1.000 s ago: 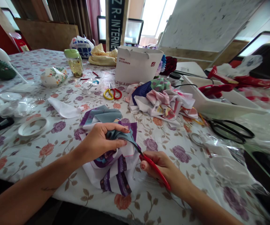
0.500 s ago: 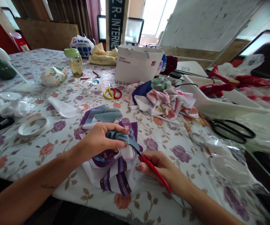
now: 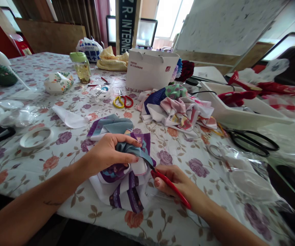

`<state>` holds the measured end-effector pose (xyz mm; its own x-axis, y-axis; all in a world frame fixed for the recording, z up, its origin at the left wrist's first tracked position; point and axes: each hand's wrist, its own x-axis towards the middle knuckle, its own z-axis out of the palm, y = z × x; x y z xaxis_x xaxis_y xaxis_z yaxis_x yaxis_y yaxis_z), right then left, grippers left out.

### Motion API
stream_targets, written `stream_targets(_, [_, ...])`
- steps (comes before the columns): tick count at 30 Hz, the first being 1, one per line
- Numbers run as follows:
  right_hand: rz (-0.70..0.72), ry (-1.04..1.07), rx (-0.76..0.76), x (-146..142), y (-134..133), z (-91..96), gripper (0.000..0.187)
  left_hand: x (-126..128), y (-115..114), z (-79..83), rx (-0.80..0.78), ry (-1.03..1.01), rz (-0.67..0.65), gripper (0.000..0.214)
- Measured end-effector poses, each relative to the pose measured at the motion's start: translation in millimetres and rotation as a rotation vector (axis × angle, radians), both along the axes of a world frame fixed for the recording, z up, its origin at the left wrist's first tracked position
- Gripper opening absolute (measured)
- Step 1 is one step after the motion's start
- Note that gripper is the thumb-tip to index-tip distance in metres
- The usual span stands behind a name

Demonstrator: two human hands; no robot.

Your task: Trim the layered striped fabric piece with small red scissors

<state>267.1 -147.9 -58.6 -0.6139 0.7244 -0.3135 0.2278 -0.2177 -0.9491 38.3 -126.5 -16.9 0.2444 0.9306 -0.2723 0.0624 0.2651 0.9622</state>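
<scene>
Pinching teal fabric (image 3: 129,149) tight in the left hand (image 3: 109,153) above the floral tablecloth (image 3: 34,167), right hand (image 3: 173,181) closed on a red-handled tool (image 3: 171,186): one slip of its dark tip (image 3: 149,164) could nick that hand.

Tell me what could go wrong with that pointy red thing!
The dark tip of the red-handled pointed tool, held in the right hand, is close to the left hand, so a slip might poke those fingers. It might also snag or tear the teal cloth that the left hand is gripping.
</scene>
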Motion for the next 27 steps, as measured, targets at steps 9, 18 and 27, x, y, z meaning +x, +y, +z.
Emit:
stream_targets(9, [0.01, -0.016, -0.009, -1.3, -1.1, 6.0, 0.051, -1.2, 0.3, -1.2, 0.014, 0.058, -0.044, 0.03])
stream_targets(18, [-0.003, -0.021, -0.003, -3.4, -1.4, 6.5, 0.052, -0.7, 0.5, -1.4, 0.004, 0.071, -0.046, 0.031])
stream_targets(27, [-0.011, -0.042, -0.009, -4.8, -1.9, 5.9, 0.054, -0.7, 0.7, 1.4, -0.015, 0.051, -0.041, 0.031])
